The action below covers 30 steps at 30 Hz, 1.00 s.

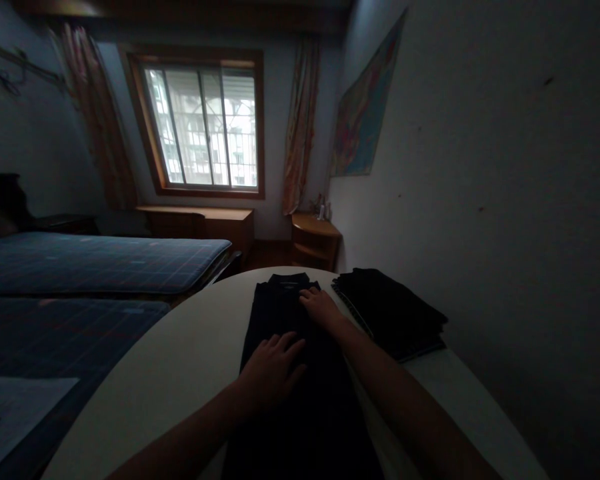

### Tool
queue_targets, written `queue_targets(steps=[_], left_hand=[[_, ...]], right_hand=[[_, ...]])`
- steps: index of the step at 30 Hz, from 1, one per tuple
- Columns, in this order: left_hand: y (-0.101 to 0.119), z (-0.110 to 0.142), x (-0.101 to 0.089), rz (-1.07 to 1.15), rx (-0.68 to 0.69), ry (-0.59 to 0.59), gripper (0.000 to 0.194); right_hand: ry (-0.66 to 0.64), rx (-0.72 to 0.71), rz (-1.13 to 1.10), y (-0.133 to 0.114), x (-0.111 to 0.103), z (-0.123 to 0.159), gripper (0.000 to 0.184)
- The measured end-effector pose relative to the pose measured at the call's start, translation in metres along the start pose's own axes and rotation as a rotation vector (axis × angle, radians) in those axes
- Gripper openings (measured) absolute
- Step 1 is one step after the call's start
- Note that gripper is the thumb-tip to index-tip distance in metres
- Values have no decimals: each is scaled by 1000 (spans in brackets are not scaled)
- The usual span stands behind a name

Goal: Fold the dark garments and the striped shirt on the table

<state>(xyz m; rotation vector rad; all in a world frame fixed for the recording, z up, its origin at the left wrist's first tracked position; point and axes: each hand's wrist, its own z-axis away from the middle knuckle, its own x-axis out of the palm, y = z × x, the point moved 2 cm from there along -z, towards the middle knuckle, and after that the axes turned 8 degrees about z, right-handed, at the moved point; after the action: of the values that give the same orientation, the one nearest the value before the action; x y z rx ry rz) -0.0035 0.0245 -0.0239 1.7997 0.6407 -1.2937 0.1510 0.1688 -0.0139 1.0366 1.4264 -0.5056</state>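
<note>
A dark collared shirt (305, 413) lies lengthwise on the white round table (190, 373), its sides folded in to a long narrow shape and its collar at the far end. My left hand (273, 367) rests on the middle of the shirt, palm down with fingers spread. Farther up, my right hand (320, 305) lies on the shirt's right edge just below the collar, fingers stretched out. Neither hand grips the cloth. The near end of the shirt runs out of the bottom of the view.
A stack of folded dark clothes (387, 310) sits on the table's right side, close to the wall (505, 267). Left of the table are beds with blue plaid mattresses (105, 263). A wooden corner shelf (315, 227) and a low wooden desk (230, 217) stand beyond.
</note>
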Motion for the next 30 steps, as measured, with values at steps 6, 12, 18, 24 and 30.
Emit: queue_targets(steps=[6,12,18,24,30], left_hand=[[-1,-35,-1,-19,-37,58,39],[-14,-43,15,77,-97,142,31],[-17,-42,17,146,-62,164,31],[-49,-50,2,124,-184,253,33],[-107,-61,-1,49,-346,275,37]], right_hand=[[19,102,25,2,-2,-13,36],[-39,148,11,3,9,-25,37],[-11,259,-21,5,15,-33,37],[-15,356,-97,15,26,-32,40],[-46,516,-166,31,39,-28,46]])
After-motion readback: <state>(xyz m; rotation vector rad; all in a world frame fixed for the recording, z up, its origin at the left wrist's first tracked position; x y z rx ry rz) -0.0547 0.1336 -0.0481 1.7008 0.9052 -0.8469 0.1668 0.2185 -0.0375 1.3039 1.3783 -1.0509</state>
